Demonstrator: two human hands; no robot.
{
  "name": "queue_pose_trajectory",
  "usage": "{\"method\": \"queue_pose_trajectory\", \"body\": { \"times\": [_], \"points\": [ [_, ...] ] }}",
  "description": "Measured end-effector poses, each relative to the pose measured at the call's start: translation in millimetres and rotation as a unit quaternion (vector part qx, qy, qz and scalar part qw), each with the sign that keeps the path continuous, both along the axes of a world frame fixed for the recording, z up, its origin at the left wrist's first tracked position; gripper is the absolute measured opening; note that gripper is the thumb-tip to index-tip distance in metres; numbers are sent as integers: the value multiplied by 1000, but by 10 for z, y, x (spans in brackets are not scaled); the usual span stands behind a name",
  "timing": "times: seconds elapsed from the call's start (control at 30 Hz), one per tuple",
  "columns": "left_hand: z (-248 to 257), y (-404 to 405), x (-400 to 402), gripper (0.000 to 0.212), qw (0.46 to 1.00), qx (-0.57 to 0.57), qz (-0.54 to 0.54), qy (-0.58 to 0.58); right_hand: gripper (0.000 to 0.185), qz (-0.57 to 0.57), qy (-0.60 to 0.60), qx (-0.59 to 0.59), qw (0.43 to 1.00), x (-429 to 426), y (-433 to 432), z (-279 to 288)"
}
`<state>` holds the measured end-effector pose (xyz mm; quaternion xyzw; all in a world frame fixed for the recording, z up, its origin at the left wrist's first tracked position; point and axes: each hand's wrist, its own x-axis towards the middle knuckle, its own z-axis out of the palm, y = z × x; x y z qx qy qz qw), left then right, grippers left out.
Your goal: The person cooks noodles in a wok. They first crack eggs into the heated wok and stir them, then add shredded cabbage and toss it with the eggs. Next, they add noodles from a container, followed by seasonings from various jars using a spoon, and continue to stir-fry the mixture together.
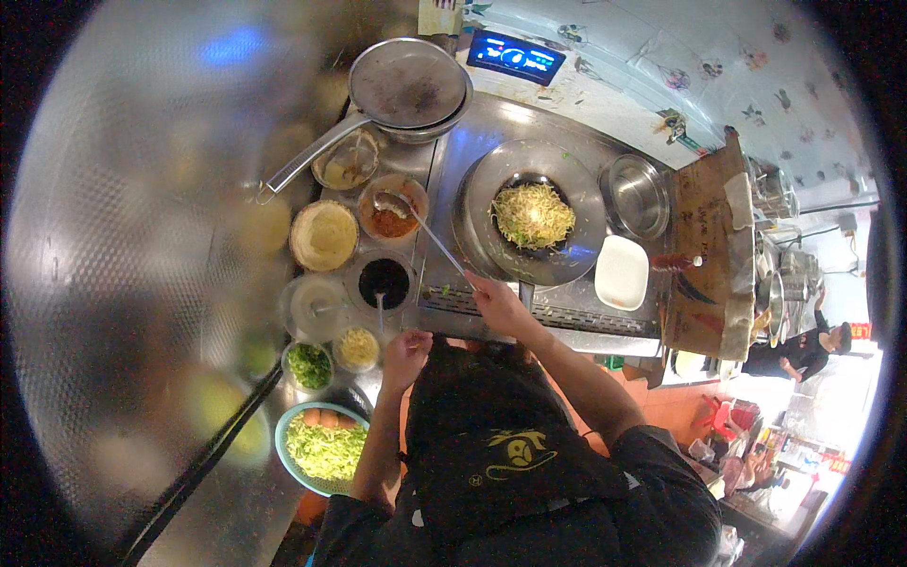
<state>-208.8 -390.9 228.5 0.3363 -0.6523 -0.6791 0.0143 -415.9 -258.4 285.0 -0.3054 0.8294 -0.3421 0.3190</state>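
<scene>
My right hand (499, 305) grips the handle of a metal ladle (443, 244), whose bowl rests in a container of red-brown chili sauce (394, 221). Beside the container of dark sauce (384, 283), my left hand (409, 352) is loosely curled at the counter's edge, and nothing shows in it. Noodles or bean sprouts with bits of green (535, 216) lie in the middle of a steel wok (588, 181) on the stove. A white dish (621, 273) stands at the wok's right.
A strainer (407, 81) rests on a pot at the back. Chopped greens (308, 365), minced garlic (356, 348) and a basket of shredded vegetable with eggs (322, 450) stand at left. A steel bowl (638, 197), a red bottle (673, 263) and cardboard (708, 248) are at right. A person (808, 351) stands far off.
</scene>
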Motion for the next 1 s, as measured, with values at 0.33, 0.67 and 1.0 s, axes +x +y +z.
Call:
{"method": "queue_pose_trajectory", "body": {
  "times": [0.33, 0.67, 1.0],
  "points": [
    [-20, -36, -101, 20, 998, -65, -20, 3, 53, -115, -367, -56, 921, -66, -50, 126],
    [82, 228, -275, 20, 990, -126, -60, -12, 53, -155, -442, -120, 875, -182, 317, 256],
    [282, 523, -666, 22, 984, -129, -126, 3, 50, -297, -475, -224, 797, -302, 1953, 451]
  ]
}}
